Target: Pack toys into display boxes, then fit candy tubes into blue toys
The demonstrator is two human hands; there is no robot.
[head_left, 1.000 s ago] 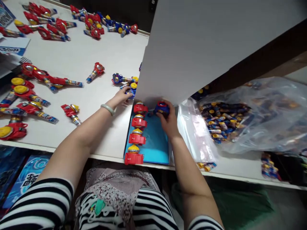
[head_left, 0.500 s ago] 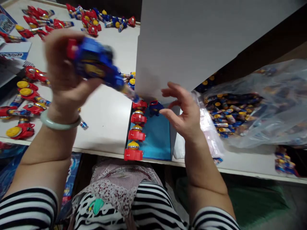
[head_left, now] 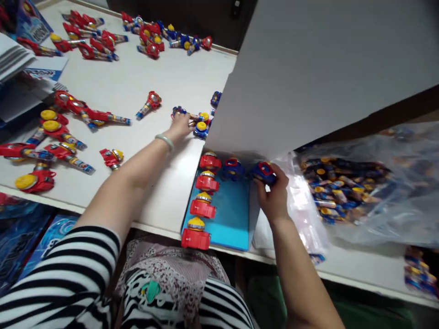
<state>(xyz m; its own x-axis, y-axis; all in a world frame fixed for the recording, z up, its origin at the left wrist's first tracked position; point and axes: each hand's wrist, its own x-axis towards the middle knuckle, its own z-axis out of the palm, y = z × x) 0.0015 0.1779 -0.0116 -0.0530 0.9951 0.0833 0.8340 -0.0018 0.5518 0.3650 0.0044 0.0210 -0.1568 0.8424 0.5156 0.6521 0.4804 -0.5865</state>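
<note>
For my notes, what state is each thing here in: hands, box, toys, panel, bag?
Right hand: closed on a blue toy
Left hand: at another blue toy, grip unclear
Blue-floored box: open, partly filled
Four red toys: lined up inside
White panel: raised
Clear bag: holding many small parts

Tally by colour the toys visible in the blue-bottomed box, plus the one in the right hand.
Red toys: 4, lined up along one side of the blue-bottomed box
Blue toys: 2, one in the box, one in the right hand
Total: 6
</note>
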